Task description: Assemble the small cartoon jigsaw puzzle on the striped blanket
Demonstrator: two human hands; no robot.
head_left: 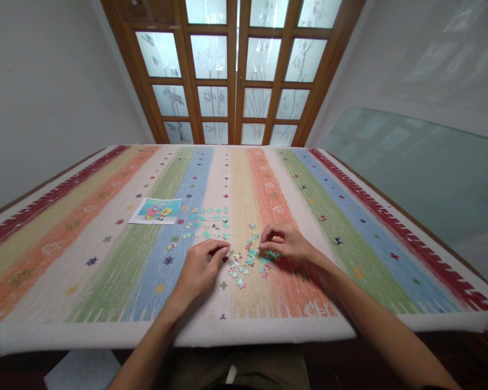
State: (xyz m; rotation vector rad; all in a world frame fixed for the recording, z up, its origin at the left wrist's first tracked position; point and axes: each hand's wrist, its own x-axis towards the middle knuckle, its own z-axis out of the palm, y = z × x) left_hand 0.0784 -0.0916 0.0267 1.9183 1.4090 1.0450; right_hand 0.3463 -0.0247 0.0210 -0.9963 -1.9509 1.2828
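Observation:
A loose heap of small jigsaw pieces (250, 254), mostly turquoise with pink and yellow bits, lies between my two hands. At its left edge my left hand (201, 265) pinches a small jigsaw piece between thumb and forefinger, mostly covered by the fingertips. My right hand (288, 242) hovers over the heap's right side, finger and thumb closed on a tiny piece that barely shows. Several rows of separated turquoise pieces (209, 218) are laid out just beyond my left hand. A printed picture (156, 210) with a pink and a yellow cartoon figure lies farther left.
A striped, patterned cloth (117, 260) covers the wide table. A couple of yellowish pieces (171, 246) lie apart, left of the rows. Wooden doors (236, 81) with frosted panes stand beyond the far edge, and a glass panel (410, 173) leans at right.

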